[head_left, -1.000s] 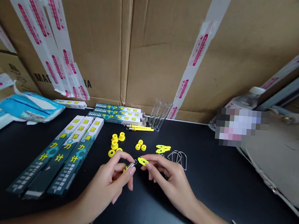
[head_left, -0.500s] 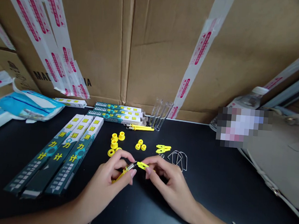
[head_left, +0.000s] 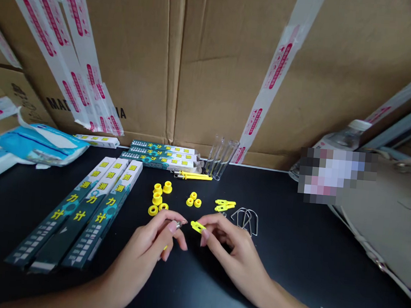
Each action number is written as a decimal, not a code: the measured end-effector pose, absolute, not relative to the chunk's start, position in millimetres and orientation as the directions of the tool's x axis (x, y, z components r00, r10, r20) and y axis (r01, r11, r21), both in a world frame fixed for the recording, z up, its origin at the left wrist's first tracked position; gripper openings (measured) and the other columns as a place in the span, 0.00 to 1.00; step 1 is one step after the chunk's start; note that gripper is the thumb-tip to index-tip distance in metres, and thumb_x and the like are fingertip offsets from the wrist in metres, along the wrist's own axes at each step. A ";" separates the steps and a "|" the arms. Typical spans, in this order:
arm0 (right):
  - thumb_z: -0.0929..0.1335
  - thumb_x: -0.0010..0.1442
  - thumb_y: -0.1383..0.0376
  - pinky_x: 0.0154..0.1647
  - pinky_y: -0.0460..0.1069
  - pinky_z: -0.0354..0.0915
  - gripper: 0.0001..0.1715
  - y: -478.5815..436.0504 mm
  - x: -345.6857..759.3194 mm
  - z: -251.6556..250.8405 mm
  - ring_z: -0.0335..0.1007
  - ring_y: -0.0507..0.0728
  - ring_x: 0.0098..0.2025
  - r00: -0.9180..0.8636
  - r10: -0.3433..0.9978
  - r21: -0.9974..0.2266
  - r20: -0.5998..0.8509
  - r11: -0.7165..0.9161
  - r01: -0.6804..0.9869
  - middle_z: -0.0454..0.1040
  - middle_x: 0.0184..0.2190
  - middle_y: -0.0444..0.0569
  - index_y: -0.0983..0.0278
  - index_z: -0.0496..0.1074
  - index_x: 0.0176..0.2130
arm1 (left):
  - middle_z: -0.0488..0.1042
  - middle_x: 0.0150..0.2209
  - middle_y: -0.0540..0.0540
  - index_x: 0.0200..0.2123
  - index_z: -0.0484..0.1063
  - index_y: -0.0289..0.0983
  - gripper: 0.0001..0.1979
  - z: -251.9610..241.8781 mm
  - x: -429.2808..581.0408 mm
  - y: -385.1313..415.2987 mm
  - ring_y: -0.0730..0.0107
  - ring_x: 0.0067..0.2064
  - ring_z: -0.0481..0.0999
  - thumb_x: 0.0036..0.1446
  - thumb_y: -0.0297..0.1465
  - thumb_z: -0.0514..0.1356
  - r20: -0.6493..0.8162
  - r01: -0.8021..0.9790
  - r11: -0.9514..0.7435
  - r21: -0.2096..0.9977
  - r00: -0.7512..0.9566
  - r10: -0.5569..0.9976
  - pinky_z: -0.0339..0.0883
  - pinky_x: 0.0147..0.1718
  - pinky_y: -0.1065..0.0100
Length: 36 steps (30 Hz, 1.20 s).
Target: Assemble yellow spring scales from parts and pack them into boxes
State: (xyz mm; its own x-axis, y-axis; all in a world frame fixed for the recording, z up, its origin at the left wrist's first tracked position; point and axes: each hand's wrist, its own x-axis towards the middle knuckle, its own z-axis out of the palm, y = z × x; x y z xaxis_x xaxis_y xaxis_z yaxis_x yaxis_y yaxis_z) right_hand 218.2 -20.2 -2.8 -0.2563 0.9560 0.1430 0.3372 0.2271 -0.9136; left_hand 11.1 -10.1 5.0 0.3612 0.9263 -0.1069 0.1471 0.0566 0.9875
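My left hand (head_left: pixel 149 245) is closed on a yellow rod with a silver metal spring end (head_left: pixel 179 225); most of the rod is hidden behind the fingers. Between thumb and forefinger, my right hand (head_left: pixel 235 250) pinches a small flat yellow slotted piece (head_left: pixel 196 226). The metal end and the slotted piece face each other, a small gap apart. Beyond the hands lie flanged yellow collars (head_left: pixel 157 198), three smaller yellow rings (head_left: pixel 193 202), more yellow slotted pieces (head_left: pixel 224 207) and bent wire hoops (head_left: pixel 245 221).
Long printed boxes (head_left: pixel 89 199) lie at left, with more boxes (head_left: pixel 162 156) at the back. Yellow rods (head_left: pixel 196 176) and clear tubes (head_left: pixel 221 160) are beside those. A blue soft pack (head_left: pixel 44 142), a bottle (head_left: pixel 351 135) and a beige bag (head_left: pixel 387 213) flank the black table (head_left: pixel 193 292).
The metal end of the rod has drawn back left from the yellow slotted piece. My left thumb has slid up over the metal part, and the lower fingers have extended. The right hand barely moved.
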 end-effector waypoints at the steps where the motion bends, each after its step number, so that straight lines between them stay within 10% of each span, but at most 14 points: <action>1: 0.63 0.70 0.57 0.31 0.47 0.65 0.14 -20.2 218.1 -2.7 0.70 0.53 0.29 -0.259 0.956 -0.914 0.140 0.226 0.338 0.75 0.28 0.44 0.62 0.72 0.45 | 0.70 0.28 0.51 0.45 0.68 0.37 0.18 5.8 11.3 -10.0 0.72 0.26 0.62 0.69 0.45 0.49 -0.108 0.158 0.054 0.986 0.359 0.927 0.57 0.27 0.68; 13: 0.55 0.74 0.52 0.22 0.46 0.47 0.17 -25.0 214.1 -6.4 0.45 0.51 0.23 -0.213 0.976 -0.945 0.037 0.103 0.310 0.51 0.24 0.37 0.58 0.64 0.44 | 0.54 0.22 0.60 0.45 0.59 0.43 0.17 2.4 10.6 -9.6 0.75 0.22 0.50 0.68 0.50 0.50 -0.138 0.138 0.092 0.986 0.372 0.918 0.46 0.20 0.73; 24: 0.56 0.74 0.53 0.25 0.47 0.51 0.17 -24.0 212.3 -1.5 0.51 0.52 0.23 -0.220 0.975 -0.915 0.040 0.124 0.384 0.55 0.23 0.37 0.59 0.65 0.43 | 0.71 0.32 0.50 0.40 0.70 0.37 0.14 -0.1 9.5 -4.6 0.74 0.27 0.69 0.69 0.41 0.52 -0.081 0.122 0.029 0.992 0.449 0.890 0.61 0.25 0.72; 36: 0.62 0.72 0.56 0.30 0.46 0.56 0.14 -23.3 212.3 4.6 0.61 0.51 0.30 -0.298 0.951 -0.912 0.077 0.188 0.364 0.68 0.32 0.42 0.60 0.72 0.42 | 0.72 0.28 0.54 0.42 0.61 0.41 0.07 6.9 13.0 -11.7 0.77 0.20 0.60 0.67 0.38 0.52 -0.054 0.233 -0.057 0.971 0.445 0.894 0.54 0.20 0.73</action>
State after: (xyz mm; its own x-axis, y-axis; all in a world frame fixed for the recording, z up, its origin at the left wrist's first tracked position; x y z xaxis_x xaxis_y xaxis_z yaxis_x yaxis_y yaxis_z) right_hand 212.3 -23.3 4.6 -0.2982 0.9514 0.0767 0.3641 0.1876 -0.9123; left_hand 13.0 -11.7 6.9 0.4449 0.8939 -0.0544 0.2334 -0.0571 0.9707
